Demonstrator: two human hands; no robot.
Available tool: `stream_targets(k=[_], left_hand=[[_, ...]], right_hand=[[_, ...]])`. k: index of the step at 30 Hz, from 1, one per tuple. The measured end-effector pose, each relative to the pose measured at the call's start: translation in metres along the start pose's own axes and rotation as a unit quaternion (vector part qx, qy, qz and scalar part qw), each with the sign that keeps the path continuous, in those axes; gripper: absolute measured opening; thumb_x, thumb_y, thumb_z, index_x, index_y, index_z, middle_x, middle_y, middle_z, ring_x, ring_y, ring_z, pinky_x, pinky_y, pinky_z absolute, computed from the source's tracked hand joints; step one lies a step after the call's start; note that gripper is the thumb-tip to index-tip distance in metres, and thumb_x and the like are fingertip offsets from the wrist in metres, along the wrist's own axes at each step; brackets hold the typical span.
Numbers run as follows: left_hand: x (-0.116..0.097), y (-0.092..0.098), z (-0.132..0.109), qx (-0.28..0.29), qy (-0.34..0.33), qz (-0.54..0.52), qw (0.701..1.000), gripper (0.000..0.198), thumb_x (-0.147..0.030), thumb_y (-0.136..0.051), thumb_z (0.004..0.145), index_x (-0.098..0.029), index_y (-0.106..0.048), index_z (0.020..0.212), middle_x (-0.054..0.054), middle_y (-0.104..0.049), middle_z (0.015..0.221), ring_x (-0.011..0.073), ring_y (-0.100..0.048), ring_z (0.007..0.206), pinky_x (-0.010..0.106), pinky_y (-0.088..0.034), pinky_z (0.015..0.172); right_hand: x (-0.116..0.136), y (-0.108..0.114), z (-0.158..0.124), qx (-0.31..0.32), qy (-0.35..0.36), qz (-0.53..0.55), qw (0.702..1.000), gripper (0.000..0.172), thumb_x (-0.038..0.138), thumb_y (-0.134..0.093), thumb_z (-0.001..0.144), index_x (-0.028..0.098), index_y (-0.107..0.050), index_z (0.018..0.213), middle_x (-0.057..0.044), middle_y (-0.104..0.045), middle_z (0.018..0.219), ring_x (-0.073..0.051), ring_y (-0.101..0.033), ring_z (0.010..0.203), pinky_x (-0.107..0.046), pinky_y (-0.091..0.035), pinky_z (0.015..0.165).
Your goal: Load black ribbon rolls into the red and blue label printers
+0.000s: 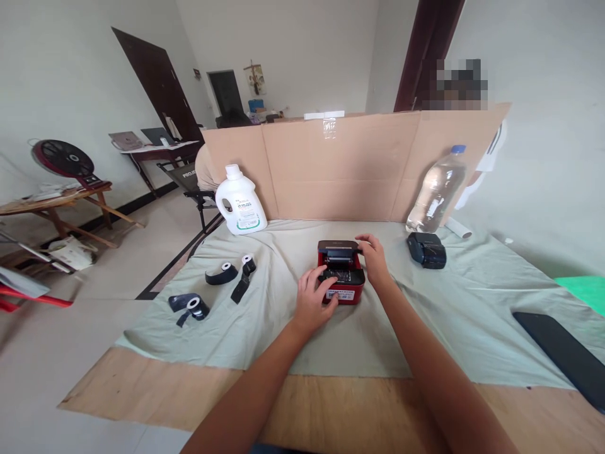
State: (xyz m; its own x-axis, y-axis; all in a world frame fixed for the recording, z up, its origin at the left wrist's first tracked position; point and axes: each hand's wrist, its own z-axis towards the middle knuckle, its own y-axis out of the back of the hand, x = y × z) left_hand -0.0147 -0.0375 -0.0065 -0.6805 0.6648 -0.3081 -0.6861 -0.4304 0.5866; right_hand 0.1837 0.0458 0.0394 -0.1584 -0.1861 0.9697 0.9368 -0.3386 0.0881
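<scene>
A small red and black receipt printer (347, 295) stands on the cloth in front of me, its black lid (338, 246) raised and its inner compartment showing. My left hand (312, 301) grips the printer's front left side, with fingers on the black top and the thumb against the labelled front. At the raised lid's right edge, my right hand (373, 257) holds on with bent fingers. Left of the printer lie three small rolls of black paper tape: one roll (227, 272) partly unwound, a second roll (248, 263) with a loose strip, and a nearer roll (197, 308).
A black portable printer (426, 250) sits at right, near a large clear bottle (437, 192) and a white tube (458, 228). A white jug (240, 202) stands back left before a cardboard screen (331, 170). A dark phone (560, 353) lies right. A person is behind the screen.
</scene>
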Motion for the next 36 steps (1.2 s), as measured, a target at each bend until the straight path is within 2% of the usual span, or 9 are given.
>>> stream_targets(k=[4,7,12,18,22,26,29,36], left_hand=[[0.0,-0.001,0.0,0.002,0.006,-0.005,1.0,0.034,-0.024,-0.063,0.085,-0.025,-0.063,0.119,0.011,-0.05,0.139,0.0289,-0.048,0.125,0.051,-0.043,0.106],[0.002,-0.001,0.0,0.013,0.005,-0.007,1.0,0.035,-0.025,-0.063,0.085,-0.025,-0.062,0.12,0.011,-0.05,0.14,0.0294,-0.047,0.125,0.051,-0.041,0.108],[0.005,0.002,0.003,0.025,0.03,-0.009,0.999,0.05,-0.031,-0.065,0.083,-0.02,-0.053,0.13,0.013,-0.052,0.139,0.0314,-0.046,0.127,0.052,-0.039,0.11],[0.01,0.002,0.007,0.036,0.055,-0.032,0.997,0.061,-0.031,-0.067,0.079,-0.02,-0.046,0.135,0.014,-0.054,0.136,0.0294,-0.053,0.122,0.047,-0.044,0.105],[0.019,0.003,0.008,0.062,0.03,-0.034,0.997,0.061,-0.037,-0.068,0.079,-0.02,-0.048,0.134,0.013,-0.058,0.133,0.0278,-0.057,0.122,0.041,-0.048,0.098],[0.022,0.003,0.006,0.064,0.028,-0.018,0.997,0.059,-0.036,-0.065,0.082,-0.02,-0.047,0.136,0.014,-0.057,0.137,0.0279,-0.057,0.125,0.041,-0.048,0.096],[0.021,0.002,0.002,0.054,0.026,-0.016,0.998,0.059,-0.035,-0.064,0.083,-0.02,-0.045,0.137,0.014,-0.054,0.142,0.0283,-0.055,0.128,0.042,-0.047,0.098],[0.023,0.008,0.003,0.089,0.047,-0.006,0.995,0.073,-0.038,-0.064,0.084,-0.022,-0.034,0.148,0.013,-0.05,0.148,0.0295,-0.057,0.124,0.043,-0.046,0.098]], right_hand=[[-0.035,0.004,-0.022,0.069,0.001,0.074,0.995,0.061,0.036,-0.056,0.074,0.028,-0.051,0.135,-0.007,-0.05,0.145,-0.027,-0.05,0.13,-0.045,-0.043,0.108],[-0.054,0.003,-0.027,0.106,-0.034,0.166,0.98,0.067,0.039,-0.056,0.078,0.03,-0.044,0.143,-0.005,-0.048,0.15,-0.026,-0.048,0.136,-0.045,-0.039,0.113],[-0.061,0.0,-0.025,0.129,-0.033,0.222,0.966,0.069,0.042,-0.059,0.078,0.027,-0.045,0.144,-0.005,-0.047,0.153,-0.026,-0.045,0.14,-0.045,-0.035,0.117],[-0.056,0.001,-0.025,0.136,-0.032,0.199,0.97,0.069,0.038,-0.056,0.076,0.027,-0.046,0.143,-0.004,-0.049,0.151,-0.027,-0.046,0.139,-0.044,-0.039,0.115],[-0.053,0.0,-0.024,0.128,-0.015,0.166,0.978,0.068,0.034,-0.052,0.074,0.024,-0.047,0.14,-0.006,-0.053,0.148,-0.027,-0.049,0.136,-0.042,-0.041,0.112],[-0.056,-0.002,-0.025,0.116,-0.013,0.132,0.984,0.067,0.041,-0.05,0.077,0.023,-0.046,0.141,-0.007,-0.052,0.148,-0.027,-0.049,0.136,-0.044,-0.042,0.111],[-0.061,-0.003,-0.029,0.1,0.002,0.167,0.981,0.061,0.049,-0.053,0.081,0.025,-0.049,0.137,-0.007,-0.052,0.148,-0.027,-0.048,0.137,-0.044,-0.039,0.114],[-0.063,-0.004,-0.035,0.101,0.013,0.201,0.974,0.058,0.055,-0.054,0.085,0.026,-0.05,0.135,-0.006,-0.052,0.148,-0.025,-0.047,0.138,-0.044,-0.037,0.116]])
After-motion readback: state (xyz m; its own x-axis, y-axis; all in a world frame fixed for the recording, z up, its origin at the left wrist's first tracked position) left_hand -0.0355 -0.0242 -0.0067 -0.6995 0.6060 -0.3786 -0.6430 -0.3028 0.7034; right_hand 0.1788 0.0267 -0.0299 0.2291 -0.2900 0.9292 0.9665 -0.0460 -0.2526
